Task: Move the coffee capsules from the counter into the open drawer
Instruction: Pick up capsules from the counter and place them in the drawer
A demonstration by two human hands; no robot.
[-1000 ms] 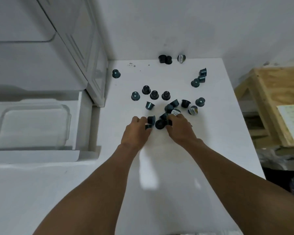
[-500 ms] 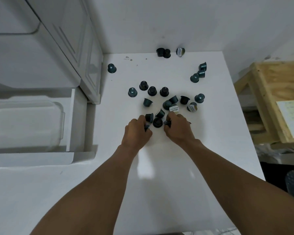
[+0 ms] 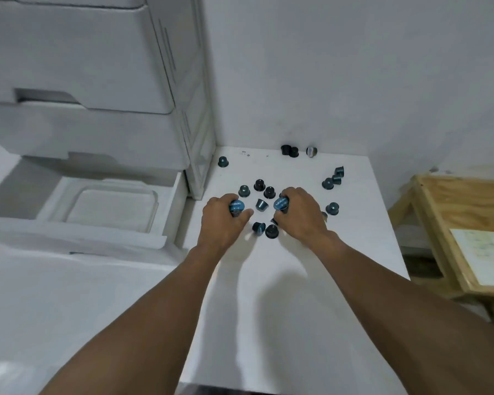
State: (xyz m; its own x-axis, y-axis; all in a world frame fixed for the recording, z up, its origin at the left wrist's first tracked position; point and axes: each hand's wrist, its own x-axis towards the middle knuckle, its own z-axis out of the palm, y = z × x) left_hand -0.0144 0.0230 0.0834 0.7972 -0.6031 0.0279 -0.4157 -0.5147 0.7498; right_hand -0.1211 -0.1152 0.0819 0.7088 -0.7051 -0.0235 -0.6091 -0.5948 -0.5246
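— While capsules (image 3: 261, 204) are lying scattered on the desk (image 3: 283, 295), what is happening?
— Left hand (image 3: 221, 223) is gripping a capsule (image 3: 236, 206), right hand (image 3: 304, 216) is gripping a second capsule (image 3: 281, 203); drawer (image 3: 177, 192) is standing open to their left.

— Left side?
— Left forearm (image 3: 154, 309) runs from the lower left toward centre frame. Left hand (image 3: 221, 220) is knuckles up, fingers curled round a blue-lidded capsule (image 3: 236, 206).
— Right side?
— Right forearm (image 3: 397, 280) runs from the lower right. Right hand (image 3: 301, 215), knuckles up, grips a second capsule (image 3: 281, 203). The hands are near each other, not touching.
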